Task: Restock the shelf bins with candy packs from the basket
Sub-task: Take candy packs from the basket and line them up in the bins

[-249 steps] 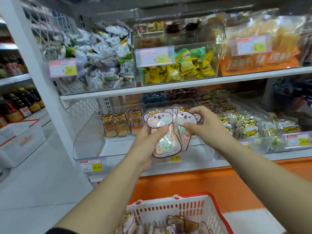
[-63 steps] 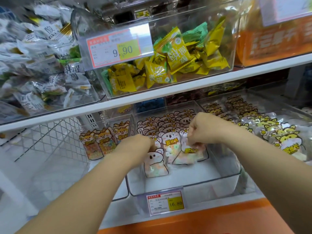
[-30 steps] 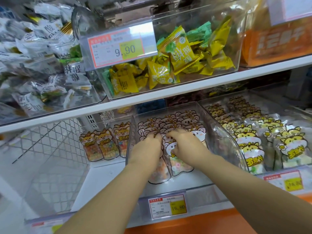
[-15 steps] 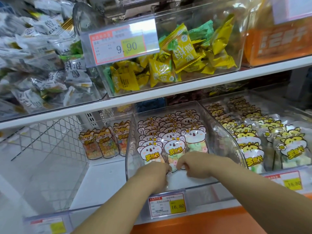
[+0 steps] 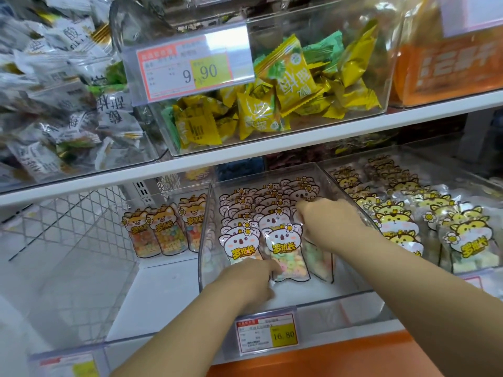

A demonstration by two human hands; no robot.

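Right hand (image 5: 332, 224) grip unclear among candy packs (image 5: 283, 248)

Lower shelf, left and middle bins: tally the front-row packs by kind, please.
Orange fox packs, left bin: 3
Pink koala packs, middle bin: 3, one partly under the right hand
Total: 6

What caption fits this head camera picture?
Left hand and right hand arrange koala candy packs in a clear bin.
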